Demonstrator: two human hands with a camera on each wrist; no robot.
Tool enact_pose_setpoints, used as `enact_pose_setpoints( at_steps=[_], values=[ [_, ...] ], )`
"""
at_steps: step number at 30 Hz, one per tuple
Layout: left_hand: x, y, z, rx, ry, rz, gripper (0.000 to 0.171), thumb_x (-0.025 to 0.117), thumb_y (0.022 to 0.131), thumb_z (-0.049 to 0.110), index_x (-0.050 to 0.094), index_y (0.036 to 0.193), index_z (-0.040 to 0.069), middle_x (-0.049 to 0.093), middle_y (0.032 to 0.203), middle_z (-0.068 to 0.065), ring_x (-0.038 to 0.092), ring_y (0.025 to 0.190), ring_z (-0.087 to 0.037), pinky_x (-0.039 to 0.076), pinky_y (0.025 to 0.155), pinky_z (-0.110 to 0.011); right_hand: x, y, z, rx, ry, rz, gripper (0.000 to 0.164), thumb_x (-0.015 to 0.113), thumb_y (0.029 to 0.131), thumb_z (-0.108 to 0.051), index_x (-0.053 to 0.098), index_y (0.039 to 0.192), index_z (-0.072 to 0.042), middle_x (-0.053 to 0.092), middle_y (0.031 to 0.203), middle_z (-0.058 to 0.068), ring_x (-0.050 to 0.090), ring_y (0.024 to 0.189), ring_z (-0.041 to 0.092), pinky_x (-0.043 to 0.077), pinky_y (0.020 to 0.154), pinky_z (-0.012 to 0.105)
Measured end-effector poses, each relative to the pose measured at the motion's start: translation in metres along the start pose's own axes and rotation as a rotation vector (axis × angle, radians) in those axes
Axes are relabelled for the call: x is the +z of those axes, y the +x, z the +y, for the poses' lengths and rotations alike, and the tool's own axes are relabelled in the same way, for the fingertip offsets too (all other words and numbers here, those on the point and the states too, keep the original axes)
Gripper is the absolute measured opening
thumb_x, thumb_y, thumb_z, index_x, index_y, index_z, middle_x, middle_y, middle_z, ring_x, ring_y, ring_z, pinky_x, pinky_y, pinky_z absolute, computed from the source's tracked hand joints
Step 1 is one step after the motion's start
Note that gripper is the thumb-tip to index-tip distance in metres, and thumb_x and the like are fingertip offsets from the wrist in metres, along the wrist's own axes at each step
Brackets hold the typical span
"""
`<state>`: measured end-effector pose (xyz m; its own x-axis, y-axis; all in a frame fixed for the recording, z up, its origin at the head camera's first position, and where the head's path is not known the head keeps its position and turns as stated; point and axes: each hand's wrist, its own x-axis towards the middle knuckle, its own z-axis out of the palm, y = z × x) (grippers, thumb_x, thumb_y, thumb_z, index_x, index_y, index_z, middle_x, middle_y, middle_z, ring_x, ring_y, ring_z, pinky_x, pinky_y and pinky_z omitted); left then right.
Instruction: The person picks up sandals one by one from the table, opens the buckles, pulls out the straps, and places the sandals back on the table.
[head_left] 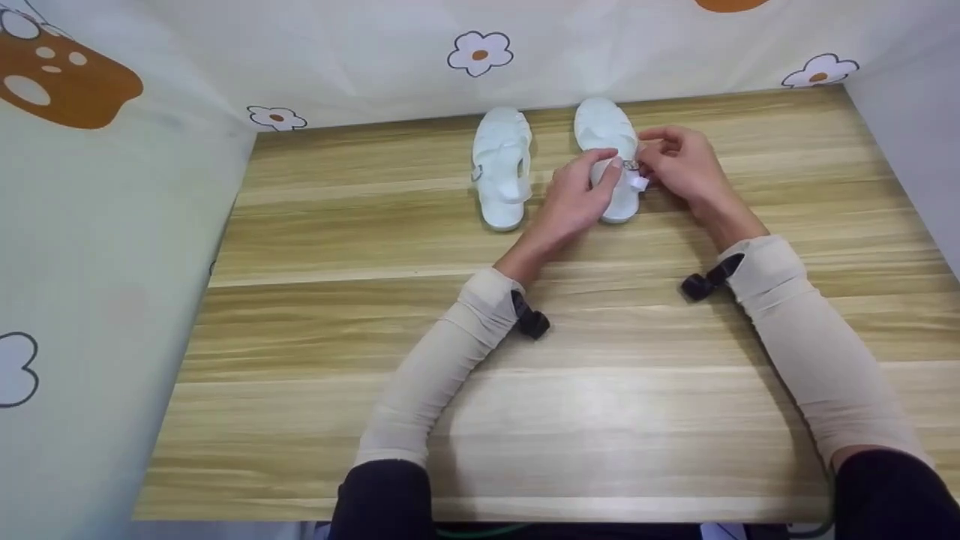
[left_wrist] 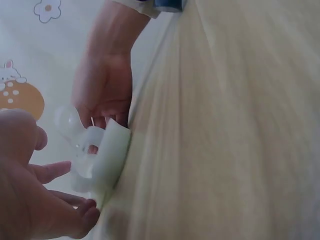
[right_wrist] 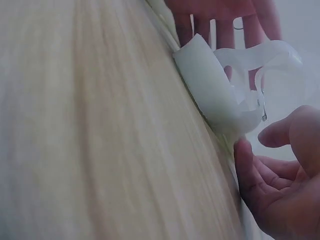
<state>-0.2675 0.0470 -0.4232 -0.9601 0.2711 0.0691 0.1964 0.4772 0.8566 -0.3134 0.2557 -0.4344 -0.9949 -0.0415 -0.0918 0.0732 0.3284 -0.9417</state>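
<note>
Two white sandals lie on the wooden tabletop, soles down, toes toward the back wall. Both hands are at the right sandal [head_left: 602, 124]. My left hand [head_left: 579, 187] lies at its left side, thumb and forefinger close over the strap. In the right wrist view, the fingers of that left hand [right_wrist: 225, 20] extend behind the sole. My right hand [head_left: 686, 161] is at the sandal's right side, by a small metal buckle [head_left: 631, 165] and a loose strap end [head_left: 639, 183]. Its fingertips reach the sole's edge in the right wrist view, thumb and fingers apart.
The left sandal [head_left: 501, 165] stands apart, with its own buckle on its left side. A patterned cloth wall [head_left: 390, 67] rises behind the table [head_left: 337, 322], with side walls left and right. Each wrist carries a black camera [head_left: 534, 324].
</note>
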Motion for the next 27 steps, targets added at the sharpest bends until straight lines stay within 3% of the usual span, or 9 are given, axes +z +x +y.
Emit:
enact_pose_setpoints(
  at_steps=[3, 7, 14, 19, 27],
  values=[
    [-0.005, -0.002, 0.009, 0.034, 0.023, 0.024, 0.044, 0.050, 0.115, 0.040, 0.063, 0.150, 0.017, 0.062, 0.156, 0.003, 0.051, 0.150, -0.016, 0.035, 0.126, -0.027, -0.002, -0.002, -0.004, -0.001, -0.005, 0.025, 0.043, 0.065, 0.104, -0.016, 0.063, 0.143, 0.001, 0.071, 0.095, -0.002, 0.066, 0.078, 0.008, 0.057, 0.068, 0.018],
    [-0.017, -0.006, 0.021, 0.078, -0.021, 0.035, 0.042, 0.051, 0.115, 0.039, 0.063, 0.149, 0.018, 0.058, 0.161, 0.001, 0.047, 0.152, -0.014, 0.033, 0.126, -0.025, -0.002, -0.005, -0.012, -0.043, -0.056, 0.061, 0.042, 0.063, 0.103, -0.018, 0.066, 0.141, -0.001, 0.068, 0.101, -0.003, 0.063, 0.085, 0.008, 0.053, 0.071, 0.017],
    [-0.044, -0.013, 0.033, 0.169, -0.119, 0.056, 0.040, 0.052, 0.115, 0.033, 0.064, 0.148, 0.014, 0.064, 0.152, 0.001, 0.053, 0.142, -0.005, 0.040, 0.116, -0.019, 0.009, -0.014, -0.031, -0.165, -0.133, 0.065, 0.043, 0.065, 0.105, -0.027, 0.068, 0.140, -0.003, 0.067, 0.110, -0.005, 0.063, 0.104, 0.010, 0.051, 0.091, 0.019],
    [-0.060, -0.015, 0.036, 0.151, -0.169, 0.090, 0.039, 0.053, 0.115, 0.035, 0.065, 0.146, 0.017, 0.064, 0.152, 0.002, 0.053, 0.142, -0.004, 0.041, 0.117, -0.019, 0.021, -0.024, -0.046, -0.226, -0.143, 0.029, 0.042, 0.065, 0.106, -0.025, 0.066, 0.144, -0.006, 0.067, 0.115, -0.001, 0.063, 0.110, 0.013, 0.054, 0.100, 0.023],
    [-0.086, -0.015, 0.026, 0.132, -0.212, 0.163, 0.037, 0.055, 0.114, 0.034, 0.067, 0.143, 0.015, 0.069, 0.142, 0.002, 0.059, 0.133, -0.007, 0.046, 0.113, -0.020, 0.047, -0.044, -0.071, -0.325, -0.080, -0.031, 0.038, 0.068, 0.106, -0.024, 0.068, 0.142, -0.011, 0.072, 0.117, 0.007, 0.067, 0.109, 0.013, 0.055, 0.095, 0.022]
  ],
)
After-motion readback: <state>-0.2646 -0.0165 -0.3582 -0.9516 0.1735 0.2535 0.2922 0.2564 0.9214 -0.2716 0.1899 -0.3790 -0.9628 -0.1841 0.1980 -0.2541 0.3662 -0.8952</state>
